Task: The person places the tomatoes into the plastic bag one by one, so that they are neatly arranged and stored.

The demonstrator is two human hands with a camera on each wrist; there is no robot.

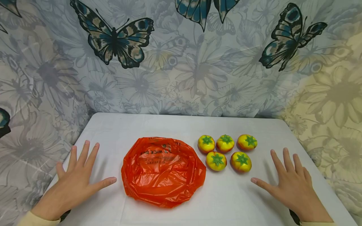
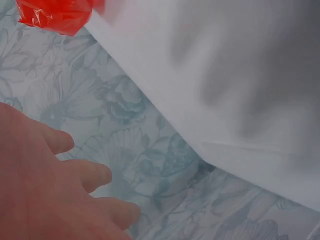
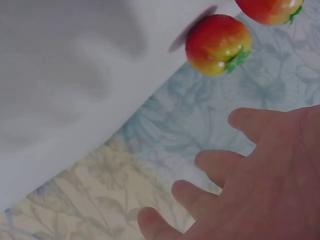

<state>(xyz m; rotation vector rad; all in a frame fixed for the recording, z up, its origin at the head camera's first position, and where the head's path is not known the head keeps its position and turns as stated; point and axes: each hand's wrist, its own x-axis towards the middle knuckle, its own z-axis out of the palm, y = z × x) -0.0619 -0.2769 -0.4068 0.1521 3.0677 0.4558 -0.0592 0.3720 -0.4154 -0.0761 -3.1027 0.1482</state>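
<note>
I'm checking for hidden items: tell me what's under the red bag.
The bag lies on the white table, which shows around its edges. Anything beneath it is covered and cannot be seen.

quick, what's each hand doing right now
Left hand: open, holding nothing, beside the red bag.
Right hand: open, holding nothing, nearest the tomatoes.

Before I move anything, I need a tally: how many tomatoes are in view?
5, all right of the bag: back-left tomato, back-middle tomato, back-right tomato, front-left tomato and front-right tomato. Any inside or beneath the bag would be hidden.
</note>
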